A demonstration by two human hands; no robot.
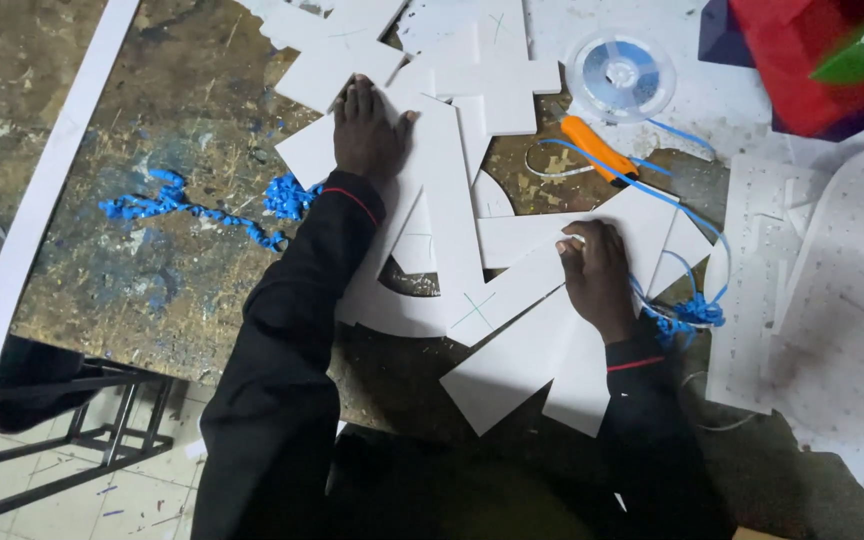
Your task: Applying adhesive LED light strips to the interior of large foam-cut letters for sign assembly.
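Left hand: the left hand (367, 128) is lying flat, fingers together and stretched out, pressing down on a white foam-board cutout (442, 215); it is clamped on nothing
Right hand: the right hand (597, 272) is curling its fingers together on the sheet's lower right part; whether it is pinching a small tool, I cannot tell
Cutout: it is lying on the worn workbench (182, 110), spreading between both hands and overlapping other white pieces (482, 70)
Nearby: an orange utility knife (597, 147) is resting beyond the right hand, a clear spool (620, 75) is sitting past it, and blue strip (692, 305) is looping just beside the right wrist
Left side: blue shavings (187, 205) are lying near the left sleeve
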